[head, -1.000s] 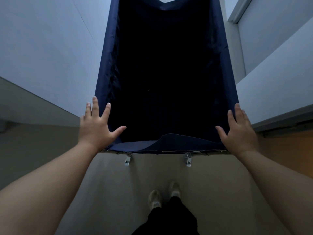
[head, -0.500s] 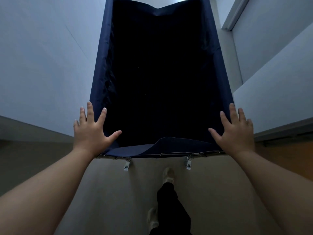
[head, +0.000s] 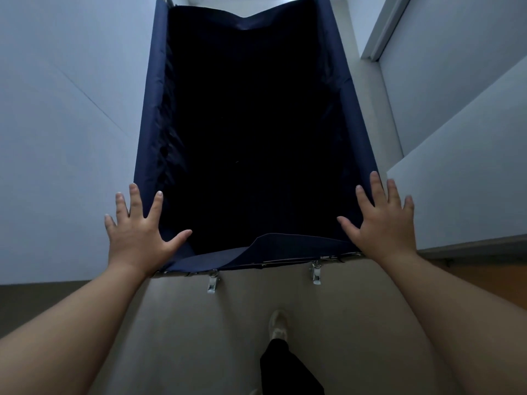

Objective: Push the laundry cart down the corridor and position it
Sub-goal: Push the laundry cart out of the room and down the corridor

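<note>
The laundry cart (head: 148, 132) is a deep navy fabric bin on a metal frame, filling the middle of the view ahead of me; its inside is dark. My left hand (head: 137, 235) lies flat on the near left corner of its rim, fingers spread. My right hand (head: 382, 223) lies flat on the near right corner, fingers spread too. Neither hand is wrapped around the frame. Two metal clips (head: 213, 283) hang under the near edge.
A pale wall (head: 57, 138) runs close along the cart's left side. On the right are another wall (head: 470, 181) and a door frame (head: 379, 38). Beige floor (head: 228, 337) lies beneath me, with my shoe (head: 279, 326) stepping forward.
The cart has rolled forward along the corridor, and its far end now shows at the top. I have stepped from both feet together to one foot ahead. Both hands keep their corners.
</note>
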